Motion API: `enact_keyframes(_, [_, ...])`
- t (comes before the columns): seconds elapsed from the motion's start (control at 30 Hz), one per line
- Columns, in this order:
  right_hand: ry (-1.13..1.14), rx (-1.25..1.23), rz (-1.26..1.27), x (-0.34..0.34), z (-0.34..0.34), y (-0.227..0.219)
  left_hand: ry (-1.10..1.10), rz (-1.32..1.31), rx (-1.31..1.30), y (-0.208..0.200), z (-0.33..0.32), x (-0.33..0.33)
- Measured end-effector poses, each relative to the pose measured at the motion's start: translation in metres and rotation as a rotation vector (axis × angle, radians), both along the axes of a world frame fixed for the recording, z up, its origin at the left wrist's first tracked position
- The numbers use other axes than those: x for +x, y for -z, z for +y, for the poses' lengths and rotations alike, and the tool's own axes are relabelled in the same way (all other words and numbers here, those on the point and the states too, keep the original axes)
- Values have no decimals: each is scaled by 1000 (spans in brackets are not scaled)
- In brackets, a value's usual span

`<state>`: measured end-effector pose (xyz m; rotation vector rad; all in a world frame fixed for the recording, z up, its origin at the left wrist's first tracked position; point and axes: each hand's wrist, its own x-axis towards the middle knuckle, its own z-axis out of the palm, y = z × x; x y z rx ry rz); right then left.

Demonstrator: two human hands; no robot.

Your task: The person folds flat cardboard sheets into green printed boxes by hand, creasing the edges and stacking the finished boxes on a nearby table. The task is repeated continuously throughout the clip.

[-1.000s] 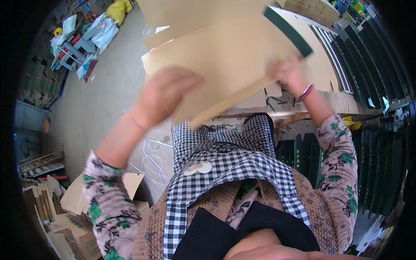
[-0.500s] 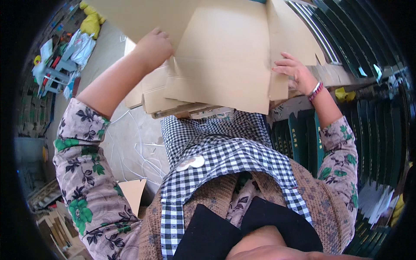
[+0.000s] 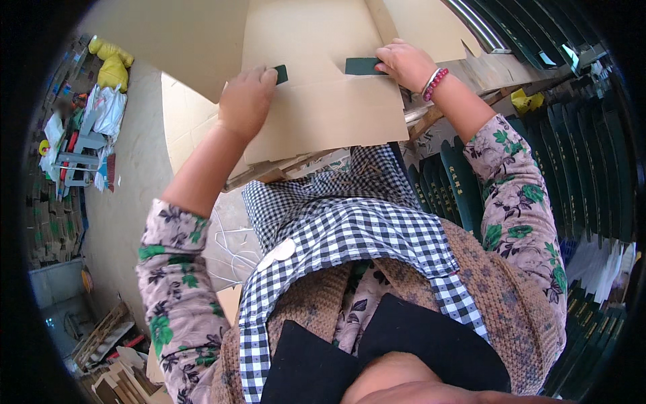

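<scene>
A large unfolded cardboard box (image 3: pixel 323 111), plain tan on the face toward me, lies in front of me with panels standing up on the left and right. My left hand (image 3: pixel 247 101) is closed on the left end of its near panel, beside a small dark green tab (image 3: pixel 281 74). On the right end, my right hand (image 3: pixel 408 64) pinches the same panel by another dark green tab (image 3: pixel 362 66). The fingertips of the left hand are partly hidden behind the cardboard.
The box rests on a wooden support (image 3: pixel 505 71). To the right stand many dark green boards (image 3: pixel 457 182) in rows, with a yellow bag (image 3: pixel 527 101) near them. White cords (image 3: pixel 232 246) lie on the floor. Yellow sacks (image 3: pixel 113 71) and a grey stool (image 3: pixel 81 161) are at far left.
Both hands have moved to the near panel, the right one up and inward, the left one slightly down. Dark green tabs now show by the fingers. The tall left panel leans further over.
</scene>
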<state>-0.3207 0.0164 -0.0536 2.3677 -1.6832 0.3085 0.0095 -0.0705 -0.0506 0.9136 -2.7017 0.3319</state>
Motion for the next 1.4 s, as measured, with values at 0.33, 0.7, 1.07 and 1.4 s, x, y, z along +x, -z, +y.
enact_keyframes(0.33, [13,70,48,33,34,-2,101,-387,201,-41,66,17])
enact_keyframes(0.7, [-31,445,-1271,4,47,-14,-31,-106,757,-93,-19,-15])
enact_keyframes(1.07, [263,-455,-161,54,44,-5,160,233,110,-9,19,-16])
enact_keyframes(1.4, [-129,613,-203,63,17,-25,-54,-379,656,-30,-9,-11])
